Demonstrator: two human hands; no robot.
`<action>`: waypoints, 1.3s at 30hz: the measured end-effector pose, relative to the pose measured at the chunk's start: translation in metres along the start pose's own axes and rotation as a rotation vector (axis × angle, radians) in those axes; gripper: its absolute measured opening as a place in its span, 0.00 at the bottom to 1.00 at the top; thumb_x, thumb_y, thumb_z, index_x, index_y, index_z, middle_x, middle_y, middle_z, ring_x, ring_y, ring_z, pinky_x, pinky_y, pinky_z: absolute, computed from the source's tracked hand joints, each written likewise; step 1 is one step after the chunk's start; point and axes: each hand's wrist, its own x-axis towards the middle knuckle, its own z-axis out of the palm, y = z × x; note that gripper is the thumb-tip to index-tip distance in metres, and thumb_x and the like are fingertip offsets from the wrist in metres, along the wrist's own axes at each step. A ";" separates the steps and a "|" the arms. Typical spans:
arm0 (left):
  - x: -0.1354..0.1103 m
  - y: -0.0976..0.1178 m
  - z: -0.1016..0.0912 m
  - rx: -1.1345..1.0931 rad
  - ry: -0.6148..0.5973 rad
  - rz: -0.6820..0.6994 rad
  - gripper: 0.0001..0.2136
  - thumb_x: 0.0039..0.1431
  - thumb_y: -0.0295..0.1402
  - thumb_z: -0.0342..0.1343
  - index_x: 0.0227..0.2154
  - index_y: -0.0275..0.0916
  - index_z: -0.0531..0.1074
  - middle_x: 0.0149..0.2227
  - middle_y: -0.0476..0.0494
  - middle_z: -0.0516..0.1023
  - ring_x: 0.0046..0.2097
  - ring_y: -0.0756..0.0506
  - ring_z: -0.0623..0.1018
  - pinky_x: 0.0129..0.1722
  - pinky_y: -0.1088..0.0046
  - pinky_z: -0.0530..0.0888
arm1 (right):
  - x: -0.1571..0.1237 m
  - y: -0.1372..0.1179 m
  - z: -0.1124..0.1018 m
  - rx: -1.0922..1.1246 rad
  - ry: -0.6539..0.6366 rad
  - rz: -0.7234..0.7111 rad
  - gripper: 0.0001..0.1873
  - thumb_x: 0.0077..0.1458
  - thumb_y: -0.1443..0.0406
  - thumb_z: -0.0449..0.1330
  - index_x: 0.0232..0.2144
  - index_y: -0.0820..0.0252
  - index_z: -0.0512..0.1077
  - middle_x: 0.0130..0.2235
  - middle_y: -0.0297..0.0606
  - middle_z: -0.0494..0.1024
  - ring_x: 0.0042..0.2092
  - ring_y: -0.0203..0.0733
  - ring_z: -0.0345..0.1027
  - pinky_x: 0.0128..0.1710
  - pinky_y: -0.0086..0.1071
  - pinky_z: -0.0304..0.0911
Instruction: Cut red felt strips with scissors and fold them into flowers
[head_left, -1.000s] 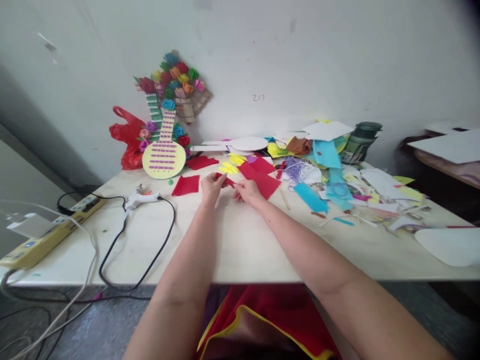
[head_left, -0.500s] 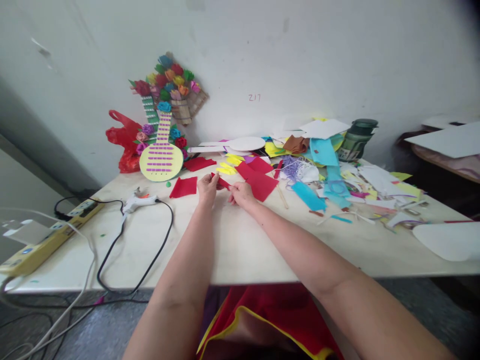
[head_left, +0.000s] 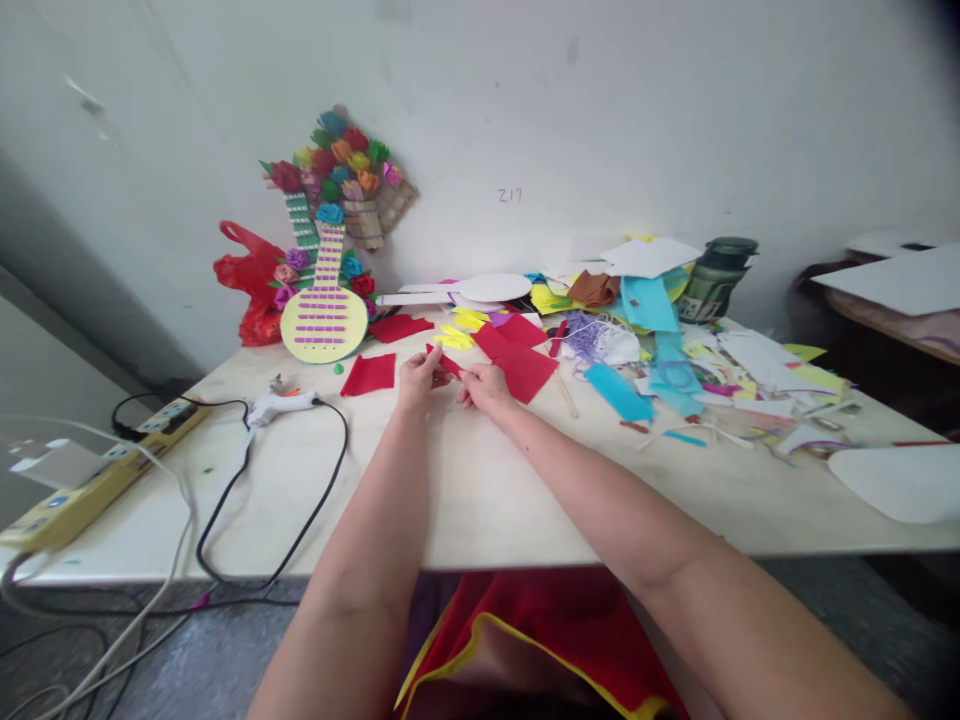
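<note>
Between my two hands, just above the middle of the table, is a small piece of red crepe paper (head_left: 449, 366). My left hand (head_left: 420, 377) pinches its left end, and my right hand (head_left: 484, 386) pinches the right end. Part of the piece is hidden by my fingers. A larger red sheet (head_left: 529, 372) lies just behind my right hand. To the left of my left hand lies a red rectangle (head_left: 373, 374), with another red piece (head_left: 401, 327) farther back. Yellow strips (head_left: 455, 337) lie beyond my fingers.
A glue gun (head_left: 281, 404) with a black cord and a power strip (head_left: 97, 480) lie at left. A banjo-shaped craft (head_left: 324, 325) leans near paper flowers (head_left: 349, 150). Paper scraps (head_left: 750, 365), blue paper (head_left: 619, 392), a wooden stick (head_left: 565, 394) and a green bottle (head_left: 712, 280) are at right.
Both hands keep their pinch on the red crepe paper. My left fingers have shifted slightly on it; nothing else on the table has moved.
</note>
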 end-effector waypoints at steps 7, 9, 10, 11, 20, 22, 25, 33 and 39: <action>0.000 -0.003 -0.001 -0.012 -0.162 -0.053 0.18 0.34 0.42 0.65 0.17 0.35 0.63 0.18 0.49 0.69 0.21 0.53 0.69 0.25 0.76 0.68 | -0.001 -0.003 -0.003 0.099 0.000 0.053 0.11 0.55 0.66 0.51 0.22 0.61 0.63 0.14 0.27 0.68 0.13 0.28 0.60 0.13 0.19 0.54; 0.000 -0.003 -0.002 -0.012 -0.158 -0.053 0.18 0.33 0.42 0.65 0.16 0.35 0.63 0.18 0.49 0.69 0.22 0.53 0.69 0.25 0.76 0.68 | -0.002 -0.005 -0.004 0.131 -0.031 0.066 0.10 0.55 0.65 0.52 0.23 0.61 0.64 0.15 0.27 0.69 0.14 0.28 0.61 0.13 0.19 0.54; 0.001 -0.003 -0.002 -0.012 -0.163 -0.053 0.18 0.32 0.42 0.65 0.16 0.35 0.63 0.18 0.49 0.69 0.22 0.53 0.69 0.25 0.76 0.68 | -0.002 -0.005 -0.004 0.142 -0.045 0.069 0.09 0.55 0.65 0.52 0.23 0.61 0.65 0.16 0.28 0.70 0.15 0.28 0.62 0.13 0.19 0.54; 0.001 -0.003 -0.002 -0.012 -0.172 -0.052 0.18 0.32 0.42 0.65 0.16 0.35 0.63 0.18 0.49 0.69 0.22 0.53 0.69 0.25 0.76 0.68 | -0.002 -0.006 -0.005 0.148 -0.055 0.068 0.09 0.54 0.64 0.53 0.24 0.61 0.65 0.17 0.28 0.70 0.15 0.28 0.63 0.13 0.19 0.54; -0.003 -0.001 -0.002 -0.019 -0.282 -0.069 0.17 0.32 0.41 0.65 0.18 0.36 0.65 0.22 0.47 0.72 0.24 0.51 0.72 0.28 0.72 0.71 | 0.003 0.002 -0.010 0.065 -0.027 -0.018 0.08 0.52 0.65 0.54 0.25 0.63 0.68 0.26 0.35 0.75 0.21 0.30 0.67 0.13 0.19 0.54; -0.004 -0.001 -0.002 -0.026 -0.306 -0.060 0.17 0.32 0.40 0.65 0.17 0.36 0.64 0.22 0.47 0.72 0.25 0.50 0.72 0.29 0.71 0.71 | 0.004 0.003 -0.010 0.023 -0.012 -0.045 0.08 0.51 0.64 0.54 0.24 0.63 0.68 0.27 0.35 0.75 0.22 0.30 0.68 0.13 0.19 0.54; -0.004 -0.001 -0.003 -0.022 -0.331 -0.058 0.17 0.34 0.40 0.65 0.18 0.36 0.63 0.22 0.47 0.72 0.25 0.50 0.72 0.29 0.71 0.71 | 0.002 0.000 -0.010 0.024 -0.028 -0.020 0.08 0.51 0.65 0.54 0.24 0.62 0.68 0.25 0.33 0.75 0.20 0.29 0.66 0.13 0.18 0.52; -0.002 -0.004 0.003 0.106 -0.285 0.108 0.16 0.36 0.41 0.64 0.16 0.35 0.64 0.20 0.49 0.70 0.26 0.51 0.71 0.29 0.74 0.69 | 0.000 -0.006 -0.008 0.140 0.005 0.054 0.12 0.52 0.68 0.52 0.18 0.62 0.65 0.11 0.28 0.66 0.11 0.28 0.57 0.11 0.20 0.50; -0.004 -0.005 0.011 0.139 -0.274 0.119 0.16 0.36 0.40 0.64 0.16 0.35 0.64 0.19 0.50 0.69 0.24 0.52 0.69 0.28 0.73 0.69 | 0.005 0.001 -0.007 0.152 0.052 0.041 0.13 0.52 0.66 0.52 0.17 0.62 0.66 0.10 0.28 0.66 0.11 0.29 0.57 0.12 0.21 0.53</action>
